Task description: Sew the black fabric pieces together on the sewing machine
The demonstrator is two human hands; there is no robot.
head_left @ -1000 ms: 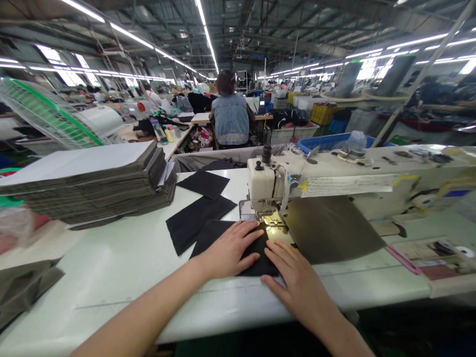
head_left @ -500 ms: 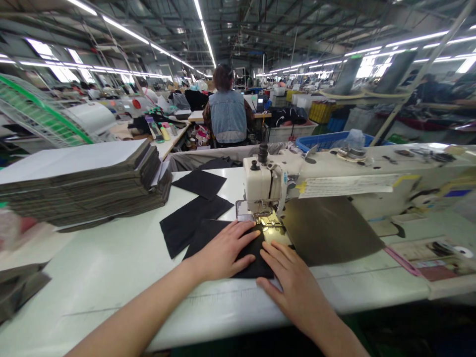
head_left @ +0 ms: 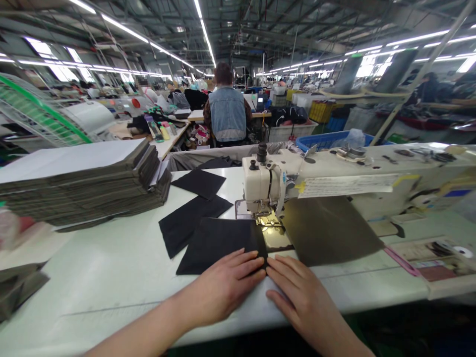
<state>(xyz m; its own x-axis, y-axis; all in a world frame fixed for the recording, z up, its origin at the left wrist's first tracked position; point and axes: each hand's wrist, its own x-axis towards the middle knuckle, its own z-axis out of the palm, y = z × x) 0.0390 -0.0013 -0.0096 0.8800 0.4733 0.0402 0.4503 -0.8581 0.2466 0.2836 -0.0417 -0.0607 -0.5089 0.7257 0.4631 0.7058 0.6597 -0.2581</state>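
Note:
A black fabric piece [head_left: 219, 240] lies flat on the white sewing table, its right edge running to the presser foot of the sewing machine [head_left: 258, 186]. My left hand [head_left: 228, 285] rests on the fabric's near edge with fingers stretched out flat. Close by on the right, my right hand [head_left: 303, 290] has its fingers extended, the tips touching the near right corner of the fabric. The metal needle plate [head_left: 277, 239] is lit just beyond my fingertips. Two more black pieces, one nearer [head_left: 191, 218] and one farther [head_left: 201, 183], overlap behind on the left.
A tall stack of dark folded fabric [head_left: 82, 193] stands on the left. A dark olive sheet [head_left: 330, 233] lies under the machine arm. At the right edge is a small tray [head_left: 439, 277] with bits in it. A person in a denim vest [head_left: 227, 116] sits ahead, facing away.
My left hand has slid back toward me, uncovering more of the black piece. The piece's near left corner has swung left and its right edge now points at me. My right hand has shifted slightly.

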